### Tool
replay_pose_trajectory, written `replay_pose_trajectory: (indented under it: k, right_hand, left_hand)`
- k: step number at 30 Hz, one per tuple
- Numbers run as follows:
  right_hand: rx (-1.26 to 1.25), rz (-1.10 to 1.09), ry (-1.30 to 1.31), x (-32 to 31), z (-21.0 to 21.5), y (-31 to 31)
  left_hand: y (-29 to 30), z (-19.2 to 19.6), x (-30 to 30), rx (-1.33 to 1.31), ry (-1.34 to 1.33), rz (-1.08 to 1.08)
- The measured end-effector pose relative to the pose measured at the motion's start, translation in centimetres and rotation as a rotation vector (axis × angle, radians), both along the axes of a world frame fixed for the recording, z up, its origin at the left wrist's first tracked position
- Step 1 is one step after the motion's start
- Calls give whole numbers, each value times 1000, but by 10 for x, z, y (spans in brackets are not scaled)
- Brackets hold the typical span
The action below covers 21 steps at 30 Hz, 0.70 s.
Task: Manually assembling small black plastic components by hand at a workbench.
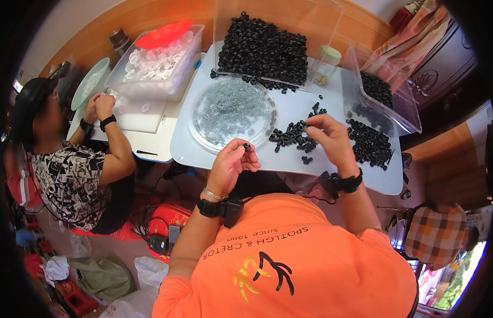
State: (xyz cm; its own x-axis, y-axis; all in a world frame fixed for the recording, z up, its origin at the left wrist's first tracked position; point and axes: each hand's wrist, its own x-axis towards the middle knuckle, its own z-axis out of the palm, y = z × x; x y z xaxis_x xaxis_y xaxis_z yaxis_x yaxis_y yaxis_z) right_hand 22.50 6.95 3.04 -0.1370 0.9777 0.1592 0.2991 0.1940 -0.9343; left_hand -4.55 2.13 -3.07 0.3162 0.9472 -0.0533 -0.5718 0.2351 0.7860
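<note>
The fingers of the left hand (230,161) are curled in and pinch a small black ring-shaped plastic part (247,147) between thumb and fingertips, just over the near edge of the pale grey tabletop board (331,169). The fingers of the right hand (331,140) are drawn together above a loose scatter of the same small black ring parts (294,135), the tips bunched as if gripping one, though whether a piece sits between them cannot be told. Just left of that scatter, touching the board, lies a round clear plastic lid holding tiny dark pieces (230,112). Behind it stands a clear rectangular plastic bin heaped with black rings (262,45), and to the right a second clear plastic bin, tilted, with more black rings (381,93) spilling onto the board. Both wrists wear black bands. At the left another person in a patterned shirt (71,180) works beside a clear tub of white plastic rings (156,61).
</note>
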Motion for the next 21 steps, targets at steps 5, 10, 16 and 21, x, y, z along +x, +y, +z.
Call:
replay_pose_trajectory:
  k: [5, 10, 16, 21]
  right_hand:
    - [-197, 313, 224, -45, 4, -12]
    - [-267, 394, 225, -71, -3, -7]
    - [-297, 374, 309, -96, -20, 8]
    - [-303, 324, 336, -105, -32, 5]
  left_hand:
    - [-1, 0, -3, -7, -10, 21]
    - [0, 3, -1, -10, 8, 24]
    - [0, 2, 0, -38, -3, 44]
    - [1, 2, 0, -39, -25, 32]
